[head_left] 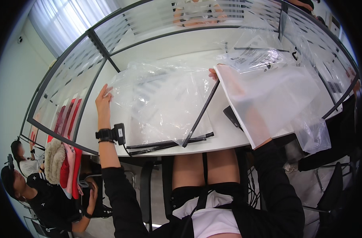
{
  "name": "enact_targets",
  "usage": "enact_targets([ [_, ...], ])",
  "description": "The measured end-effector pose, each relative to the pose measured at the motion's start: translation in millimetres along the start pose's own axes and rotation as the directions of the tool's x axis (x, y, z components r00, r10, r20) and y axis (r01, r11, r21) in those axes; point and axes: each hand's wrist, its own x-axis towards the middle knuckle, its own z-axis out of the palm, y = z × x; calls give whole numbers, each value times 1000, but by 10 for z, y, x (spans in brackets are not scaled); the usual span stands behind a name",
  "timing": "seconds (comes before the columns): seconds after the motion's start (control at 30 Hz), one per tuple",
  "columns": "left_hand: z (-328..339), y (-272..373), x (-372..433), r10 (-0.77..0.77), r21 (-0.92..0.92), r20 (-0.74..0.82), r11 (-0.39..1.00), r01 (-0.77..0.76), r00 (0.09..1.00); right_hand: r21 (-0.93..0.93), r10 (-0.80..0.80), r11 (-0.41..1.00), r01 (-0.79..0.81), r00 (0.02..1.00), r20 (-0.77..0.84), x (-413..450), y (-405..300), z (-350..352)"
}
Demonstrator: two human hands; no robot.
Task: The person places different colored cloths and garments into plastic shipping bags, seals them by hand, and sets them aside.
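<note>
A large clear plastic bag point(169, 98) lies spread and wrinkled on the white table. My left hand point(104, 96) is at its upper left corner, with thumb and fingers pinching the film. A frosted plastic sleeve point(276, 86) with a white edge covers my right hand point(213, 74) and forearm, which show blurred through it. The right fingertips emerge at the sleeve's upper left edge and grip it. A thin black strip point(201, 114) slants from beside those fingertips down onto the clear bag. Several more black strips point(169, 144) lie along the table's front edge.
Crumpled clear packaging with printing point(258, 56) lies at the back right. A black device point(232, 116) is partly behind the sleeve. Framed glass partitions point(103, 47) surround the white table point(225, 139). A person point(47, 196) sits at the left near folded fabrics point(65, 166); another person point(196, 12) is opposite.
</note>
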Motion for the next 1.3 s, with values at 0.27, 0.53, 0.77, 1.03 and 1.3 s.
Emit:
enact_targets([
  [0.27,346,88,61,194,842,83,511,-172,978,144,-108,984,105,994,11,-108,7,96],
  [0.53,1153,-38,-1157,-143,808,588,139,-572,796,-689,288,725,27,896,338,-201,-593,735],
  [0.77,642,360,-1044,117,519,725,555,-650,679,-590,232,804,73,875,425,-172,-327,544],
  [1.03,1528,1076,-1729,258,515,805,143,-845,534,-490,148,861,139,852,502,-99,-320,474],
  [1.3,3129,1070,-1056,495,178,720,547,-818,487,-467,80,857,217,840,537,-275,-85,362],
])
